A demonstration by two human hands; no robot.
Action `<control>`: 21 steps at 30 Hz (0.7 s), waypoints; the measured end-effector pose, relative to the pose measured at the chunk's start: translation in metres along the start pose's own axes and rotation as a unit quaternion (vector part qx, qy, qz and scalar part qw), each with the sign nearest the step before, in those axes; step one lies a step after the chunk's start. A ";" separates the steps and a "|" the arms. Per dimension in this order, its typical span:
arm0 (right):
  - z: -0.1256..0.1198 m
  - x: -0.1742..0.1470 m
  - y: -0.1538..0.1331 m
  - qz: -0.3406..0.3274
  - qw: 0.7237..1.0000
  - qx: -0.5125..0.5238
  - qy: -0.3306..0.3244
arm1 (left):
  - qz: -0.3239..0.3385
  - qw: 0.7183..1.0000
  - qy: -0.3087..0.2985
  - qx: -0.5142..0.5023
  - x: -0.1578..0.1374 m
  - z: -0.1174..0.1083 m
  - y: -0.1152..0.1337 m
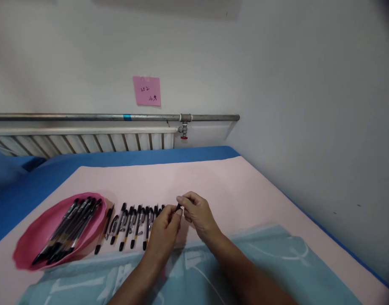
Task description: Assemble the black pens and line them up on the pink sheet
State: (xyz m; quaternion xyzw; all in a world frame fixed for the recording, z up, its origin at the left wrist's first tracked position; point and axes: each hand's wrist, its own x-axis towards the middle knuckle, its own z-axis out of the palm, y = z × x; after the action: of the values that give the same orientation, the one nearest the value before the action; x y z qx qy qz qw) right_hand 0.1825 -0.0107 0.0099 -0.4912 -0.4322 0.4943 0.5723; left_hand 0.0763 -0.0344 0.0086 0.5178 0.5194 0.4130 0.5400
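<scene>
My left hand (165,226) is closed in a pinch around a small black pen part (178,207), whose end shows between the fingertips. My right hand (199,214) is closed too, its thumb and forefinger at the top of that same part; whether it holds a piece of its own is hidden. Left of my hands lies a row of black-ended pens (134,230) with clear barrels, with caps (114,223) and small silvery bits among them. Part of the row is covered by my left hand.
A pink scalloped tray (24,250) at the left holds a bundle of pens (69,231). A light blue cloth (267,254) lies along the near edge of the pink tabletop (213,178). Walls, a radiator (86,142) and a pipe (213,118) bound the far side.
</scene>
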 end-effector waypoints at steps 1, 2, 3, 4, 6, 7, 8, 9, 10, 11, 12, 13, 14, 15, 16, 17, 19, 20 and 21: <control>0.000 0.000 0.000 -0.002 1.000 0.000 0.001 | 0.013 1.000 -0.002 0.001 -0.001 0.000 -0.001; -0.001 0.000 0.000 -0.003 1.000 0.002 0.000 | 0.022 1.000 -0.004 -0.001 -0.001 0.000 -0.001; -0.001 -0.001 -0.001 -0.001 1.000 0.005 -0.001 | 0.025 1.000 -0.008 -0.006 -0.002 0.000 -0.001; -0.001 -0.001 -0.002 0.004 1.000 0.010 -0.003 | 0.022 1.000 -0.013 -0.013 -0.002 0.000 -0.001; -0.001 -0.002 -0.005 0.024 0.999 0.028 -0.009 | -0.002 0.999 -0.028 -0.034 -0.003 0.000 0.001; -0.002 -0.002 -0.007 0.038 0.998 0.039 -0.016 | -0.021 0.998 -0.038 -0.050 -0.002 0.000 0.002; -0.002 -0.002 -0.008 0.056 0.997 0.052 -0.030 | -0.044 0.996 -0.048 -0.068 -0.002 -0.001 0.002; -0.002 -0.002 -0.010 0.073 0.994 0.065 -0.049 | -0.066 0.992 -0.058 -0.086 -0.001 -0.002 0.003; -0.002 -0.002 -0.011 0.087 0.991 0.077 -0.066 | -0.086 0.989 -0.065 -0.101 0.000 -0.002 0.004; -0.002 -0.001 -0.011 0.097 0.989 0.087 -0.076 | -0.100 0.986 -0.069 -0.111 0.001 -0.003 0.004; -0.002 -0.001 -0.010 0.102 0.987 0.092 -0.077 | -0.105 0.986 -0.069 -0.113 0.002 -0.003 0.004; -0.001 -0.001 -0.009 0.102 0.988 0.092 -0.068 | -0.102 0.987 -0.064 -0.108 0.002 -0.003 0.004; 0.000 -0.001 -0.008 0.098 0.990 0.089 -0.049 | -0.092 0.989 -0.057 -0.098 0.002 -0.004 0.003; 0.001 -0.001 -0.006 0.090 0.992 0.083 -0.028 | -0.078 0.992 -0.048 -0.084 0.002 -0.004 0.003; 0.001 -0.001 -0.005 0.082 0.994 0.073 -0.012 | -0.063 0.995 -0.041 -0.070 0.002 -0.004 0.003; 0.002 -0.001 -0.004 0.075 0.995 0.064 -0.001 | -0.049 0.997 -0.036 -0.056 0.002 -0.004 0.002; 0.002 -0.001 -0.003 0.067 0.996 0.058 0.003 | -0.030 0.998 -0.034 -0.031 0.003 -0.004 0.002; 0.002 -0.002 -0.004 0.071 0.996 0.061 -0.004 | -0.025 0.999 -0.035 -0.024 0.003 -0.004 0.002; 0.002 -0.002 -0.005 0.079 0.995 0.067 -0.015 | -0.024 0.999 -0.037 -0.019 0.004 -0.004 0.002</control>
State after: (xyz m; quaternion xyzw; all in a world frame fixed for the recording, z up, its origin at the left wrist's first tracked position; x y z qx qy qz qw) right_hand 0.1811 -0.0123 0.0149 -0.4762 -0.3668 0.5733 0.5568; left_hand 0.0731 -0.0298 0.0098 0.5098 0.5034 0.3899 0.5785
